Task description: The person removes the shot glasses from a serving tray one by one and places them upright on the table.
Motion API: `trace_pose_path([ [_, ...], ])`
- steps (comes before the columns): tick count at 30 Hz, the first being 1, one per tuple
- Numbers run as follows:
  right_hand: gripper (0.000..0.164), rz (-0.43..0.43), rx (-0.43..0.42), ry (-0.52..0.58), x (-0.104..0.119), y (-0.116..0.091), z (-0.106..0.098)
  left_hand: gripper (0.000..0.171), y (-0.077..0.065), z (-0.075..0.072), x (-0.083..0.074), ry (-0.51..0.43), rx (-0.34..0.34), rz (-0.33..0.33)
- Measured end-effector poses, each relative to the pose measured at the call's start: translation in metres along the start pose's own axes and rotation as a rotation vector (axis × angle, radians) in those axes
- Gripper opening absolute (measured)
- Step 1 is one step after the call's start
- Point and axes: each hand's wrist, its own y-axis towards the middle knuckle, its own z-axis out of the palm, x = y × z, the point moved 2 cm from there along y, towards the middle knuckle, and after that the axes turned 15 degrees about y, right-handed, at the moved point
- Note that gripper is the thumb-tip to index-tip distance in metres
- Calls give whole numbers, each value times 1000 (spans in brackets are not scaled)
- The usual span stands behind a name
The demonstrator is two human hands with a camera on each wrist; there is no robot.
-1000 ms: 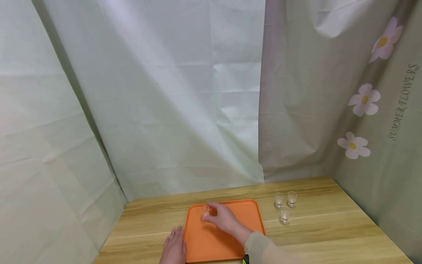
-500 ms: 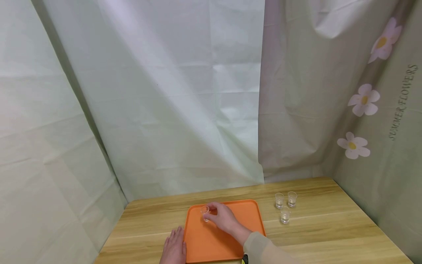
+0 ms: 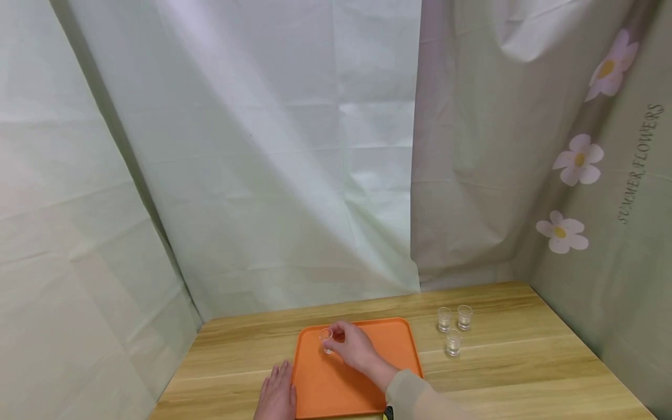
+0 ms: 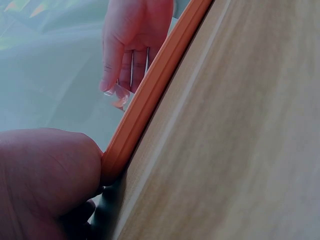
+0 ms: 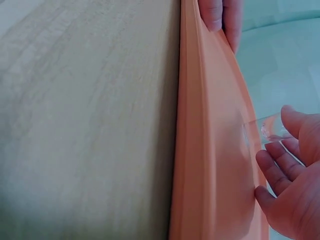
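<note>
My right hand [image 3: 353, 345] pinches a small clear shot glass [image 3: 326, 335] between thumb and fingers, at the far left part of an orange tray [image 3: 336, 391]. The right wrist view shows the glass [image 5: 254, 129] by the fingertips, its wide end toward the tray surface in that tilted view. Whether it bears fully on the tray I cannot tell. Flat on the table, fingers straight, my left hand [image 3: 276, 394] lies along the tray's left edge. Up close, in the left wrist view, that hand [image 4: 45, 175] touches the tray's rim [image 4: 145, 105].
Three more clear shot glasses stand on the wooden table [image 3: 504, 373] right of the tray: one at back left [image 3: 444, 319], another glass at back right [image 3: 464, 317], and a nearer glass [image 3: 454, 343]. Pale curtains [image 3: 294, 175] enclose the table behind and at both sides.
My right thumb has shifted slightly up the shot glass, and more of the glass's base shows below it. The left hand and the tray stay put.
</note>
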Motion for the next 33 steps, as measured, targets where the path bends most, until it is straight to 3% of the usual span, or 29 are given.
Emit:
trace_pose_path([
  [6, 20, -10, -3, -3, -1, -1, -1, 44, 0, -2, -2, 2, 15, -5],
  [20, 21, -26, 2, 28, 11, -8, -3, 43, -1, 2, 1, 6, -67, 21],
  [33, 23, -53, -15, 10, 19, -17, -12, 44, 0, -4, -3, -17, 4, -7],
])
